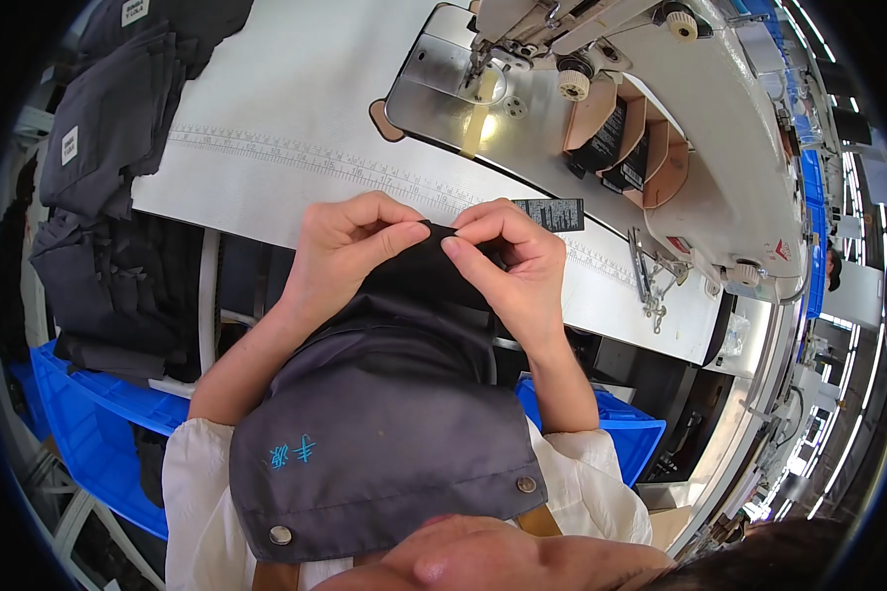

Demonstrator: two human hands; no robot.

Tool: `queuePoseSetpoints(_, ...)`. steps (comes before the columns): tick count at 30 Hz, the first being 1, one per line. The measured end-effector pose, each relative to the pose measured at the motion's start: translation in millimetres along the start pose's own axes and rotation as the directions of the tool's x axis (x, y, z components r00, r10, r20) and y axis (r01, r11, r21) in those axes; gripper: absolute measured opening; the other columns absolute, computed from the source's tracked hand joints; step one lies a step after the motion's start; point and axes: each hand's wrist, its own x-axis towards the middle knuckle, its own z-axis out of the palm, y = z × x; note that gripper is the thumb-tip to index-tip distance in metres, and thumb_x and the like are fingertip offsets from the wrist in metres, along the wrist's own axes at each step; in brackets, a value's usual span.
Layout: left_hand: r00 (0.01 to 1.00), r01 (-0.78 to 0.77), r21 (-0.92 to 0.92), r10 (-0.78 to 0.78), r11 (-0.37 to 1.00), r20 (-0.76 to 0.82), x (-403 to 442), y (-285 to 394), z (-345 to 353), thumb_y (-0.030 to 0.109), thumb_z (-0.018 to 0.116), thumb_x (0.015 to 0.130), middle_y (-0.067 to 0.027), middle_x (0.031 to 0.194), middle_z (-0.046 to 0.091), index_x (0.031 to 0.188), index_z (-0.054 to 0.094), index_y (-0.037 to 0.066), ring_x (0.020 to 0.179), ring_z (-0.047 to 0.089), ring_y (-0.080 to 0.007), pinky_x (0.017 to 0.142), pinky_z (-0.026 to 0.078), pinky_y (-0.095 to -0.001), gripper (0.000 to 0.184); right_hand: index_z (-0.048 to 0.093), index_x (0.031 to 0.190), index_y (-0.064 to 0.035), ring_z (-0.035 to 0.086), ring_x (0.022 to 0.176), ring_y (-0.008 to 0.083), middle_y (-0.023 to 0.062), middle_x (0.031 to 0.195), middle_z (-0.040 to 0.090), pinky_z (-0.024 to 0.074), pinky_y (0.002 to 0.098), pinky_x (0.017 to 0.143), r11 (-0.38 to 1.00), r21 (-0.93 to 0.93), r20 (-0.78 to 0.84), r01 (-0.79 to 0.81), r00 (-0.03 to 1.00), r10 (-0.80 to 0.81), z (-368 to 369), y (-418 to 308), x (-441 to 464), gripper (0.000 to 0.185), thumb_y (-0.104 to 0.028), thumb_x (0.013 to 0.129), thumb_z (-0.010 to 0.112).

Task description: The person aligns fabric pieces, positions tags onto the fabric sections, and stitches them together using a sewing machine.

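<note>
My left hand (355, 246) pinches the edge of a piece of black fabric (432, 264) between thumb and fingertips. On the same edge, a short way to the right, my right hand (511, 258) pinches too, so a small span of cloth lies between them. The fabric hangs down toward my lap, and its lower part blends with my dark apron (384, 424). Both hands are at the front edge of the white table (266, 187). A black label with pale print (552, 214) lies on the table just behind my right hand.
A sewing machine (680, 118) stands at the back right, above its metal plate (434, 89). Beside it, cardboard holders (660, 148) contain black labels. Small scissors (641, 266) lie at the right. Dark garments (108, 128) are stacked at the left, above a blue bin (94, 394).
</note>
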Motion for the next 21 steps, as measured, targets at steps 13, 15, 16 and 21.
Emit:
queuePoseSetpoints(13,0.996,-0.085,-0.079,0.086,0.993,0.001,-3.1,-3.1,2.0,0.001,0.064,0.083,-0.0021,0.079,0.061,0.089,0.065,-0.004,0.073,0.052,-0.0055,0.065,0.041,-0.0195,0.008,0.06,0.075,-0.0006,0.056,0.077,0.0126,0.0067,0.082,0.059,0.0428,0.0238,0.071,1.0,0.011,0.027,0.019,0.999,-0.019,5.7,-3.9,2.3,0.007,-0.002,0.076,0.066)
queuePoseSetpoints(15,0.998,-0.067,-0.14,0.068,0.988,0.002,-4.2,-2.3,3.5,-0.001,0.063,0.082,-0.003,0.082,0.061,0.091,0.065,-0.004,0.076,0.053,-0.0062,0.067,0.043,-0.0203,0.009,0.06,0.075,-0.0008,0.056,0.077,0.0123,0.0067,0.083,0.059,0.0427,0.0237,0.071,1.0,0.007,0.025,0.024,0.999,-0.024,6.3,-3.6,2.2,0.007,-0.001,0.076,0.066)
queuePoseSetpoints(16,0.997,-0.076,-0.144,0.078,0.987,0.008,-4.8,-2.6,3.2,-0.001,0.063,0.082,-0.0034,0.083,0.061,0.092,0.064,-0.005,0.077,0.053,-0.0066,0.068,0.043,-0.0208,0.01,0.06,0.075,-0.0009,0.056,0.077,0.0122,0.0066,0.083,0.059,0.0426,0.0236,0.071,1.0,0.008,0.023,0.025,0.999,-0.025,6.6,-3.1,2.0,0.006,-0.001,0.076,0.066)
queuePoseSetpoints(21,0.995,-0.093,-0.162,0.098,0.982,0.024,-5.9,-4.8,4.0,-0.004,0.062,0.082,-0.0044,0.086,0.06,0.095,0.063,-0.005,0.08,0.054,-0.0077,0.071,0.045,-0.0223,0.013,0.06,0.074,-0.0014,0.056,0.076,0.0118,0.0063,0.083,0.059,0.0423,0.0233,0.071,1.0,0.007,0.018,0.021,1.0,-0.021,7.9,-4.0,2.2,0.007,-0.001,0.077,0.066)
